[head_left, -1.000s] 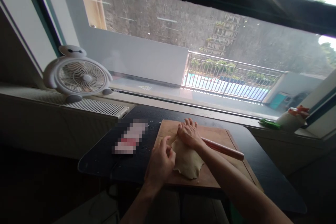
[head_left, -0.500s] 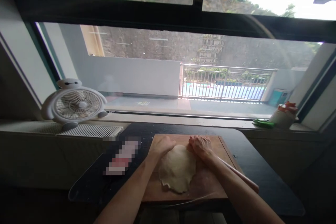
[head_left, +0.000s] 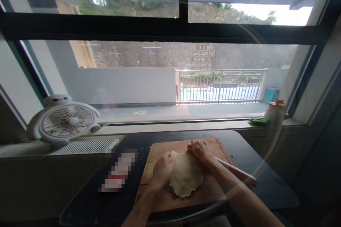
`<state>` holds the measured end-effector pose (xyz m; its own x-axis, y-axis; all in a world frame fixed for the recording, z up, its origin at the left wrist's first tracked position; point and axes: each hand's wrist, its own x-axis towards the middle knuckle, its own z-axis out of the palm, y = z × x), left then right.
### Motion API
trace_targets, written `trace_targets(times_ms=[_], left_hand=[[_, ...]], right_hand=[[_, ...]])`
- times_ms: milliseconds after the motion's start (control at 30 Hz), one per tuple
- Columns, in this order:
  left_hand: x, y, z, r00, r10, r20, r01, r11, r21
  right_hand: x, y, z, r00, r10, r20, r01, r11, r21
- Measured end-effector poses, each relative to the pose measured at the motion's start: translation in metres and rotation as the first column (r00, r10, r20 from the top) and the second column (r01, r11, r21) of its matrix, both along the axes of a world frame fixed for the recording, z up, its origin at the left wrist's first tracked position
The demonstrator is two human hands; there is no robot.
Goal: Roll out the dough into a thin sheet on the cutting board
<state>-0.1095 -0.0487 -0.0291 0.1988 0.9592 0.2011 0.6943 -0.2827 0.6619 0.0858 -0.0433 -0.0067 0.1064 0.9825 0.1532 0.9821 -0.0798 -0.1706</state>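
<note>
A flat, uneven sheet of dough [head_left: 185,179] lies on a wooden board [head_left: 149,193]. At its upper left edge my left hand [head_left: 163,167] is closed, with the fingertips gripping the rim of the dough. My right hand [head_left: 200,149] is curled over the far right edge of the same sheet, its fingers bent and pressed together. Part of the dough's rim is hidden under both hands. A wooden rolling pin [head_left: 239,173] rests at the board's right side, partly covered by my right forearm.
The board sits on a dark table [head_left: 266,184]. To the left lies a blurred-out object [head_left: 118,173]. A white fan [head_left: 71,120] stands on a radiator [head_left: 87,146]. On the windowsill are a green cloth [head_left: 258,121] and a whitish container [head_left: 273,113] with an orange top.
My left hand has come nearer along the dough's left edge, and its fingers now pinch the rim. The right hand stays at the far right edge. The view has shifted slightly.
</note>
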Motion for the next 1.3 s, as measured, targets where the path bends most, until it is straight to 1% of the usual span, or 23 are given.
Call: trace_targets(times_ms=[67,100,167,233,333,500,567,667,733,800,867,1000,1067,1133,1200,1300], left_hand=[[-0.001,-0.005,-0.011,0.998,0.065,0.017,-0.066,0.995,0.069],[-0.001,-0.007,-0.015,0.996,0.079,0.031,-0.082,0.992,0.096],[-0.001,-0.009,-0.02,0.995,0.089,0.05,-0.094,0.988,0.12],[0.0,-0.01,-0.024,0.995,0.096,0.037,-0.099,0.988,0.121],[0.002,-0.009,-0.026,0.994,0.104,0.023,-0.106,0.985,0.135],[0.001,-0.008,-0.027,0.99,0.132,0.041,-0.137,0.981,0.139],[0.0,-0.008,-0.028,0.988,0.135,0.075,-0.146,0.977,0.154],[-0.001,-0.006,-0.029,0.982,0.135,0.135,-0.162,0.962,0.221],[0.0,-0.006,-0.031,0.98,0.136,0.144,-0.17,0.952,0.255],[0.001,-0.006,-0.032,0.984,0.13,0.126,-0.161,0.945,0.285],[0.002,-0.007,-0.032,0.987,0.125,0.1,-0.15,0.94,0.305],[0.002,-0.007,-0.032,0.989,0.128,0.071,-0.142,0.95,0.276],[0.002,-0.006,-0.031,0.99,0.125,0.063,-0.137,0.955,0.264],[0.001,-0.006,-0.031,0.99,0.125,0.063,-0.137,0.957,0.257],[0.001,-0.006,-0.031,0.989,0.129,0.069,-0.142,0.959,0.245],[0.001,-0.007,-0.031,0.99,0.114,0.082,-0.131,0.957,0.259]], right_hand=[[-0.007,-0.007,-0.001,0.999,0.036,0.014,-0.036,0.999,-0.006],[-0.012,-0.012,-0.004,0.997,0.071,0.021,-0.071,0.997,0.01],[-0.024,-0.021,-0.011,0.989,0.143,0.047,-0.146,0.986,0.083],[-0.035,-0.024,-0.019,0.984,0.165,0.067,-0.174,0.973,0.15],[-0.042,-0.009,-0.021,0.99,0.129,0.06,-0.136,0.979,0.149],[-0.032,0.037,-0.009,0.999,0.006,0.038,-0.01,0.995,0.1],[-0.031,0.041,-0.007,1.0,-0.005,0.027,0.003,0.996,0.09],[-0.036,0.024,-0.011,0.998,0.054,0.013,-0.055,0.992,0.11],[-0.044,0.007,-0.017,0.996,0.092,0.02,-0.094,0.983,0.16],[-0.05,-0.004,-0.021,0.995,0.097,0.037,-0.103,0.971,0.217],[-0.052,-0.003,-0.023,0.996,0.08,0.046,-0.088,0.968,0.237],[-0.041,0.027,-0.02,0.998,0.045,0.048,-0.054,0.977,0.204],[-0.034,0.043,-0.016,0.999,0.013,0.045,-0.02,0.986,0.168],[-0.031,0.051,-0.013,0.999,-0.018,0.037,0.014,0.992,0.122],[-0.032,0.047,-0.011,0.999,-0.029,0.029,0.027,0.996,0.079],[-0.042,0.023,-0.014,0.999,0.009,0.034,-0.011,0.998,0.056]])
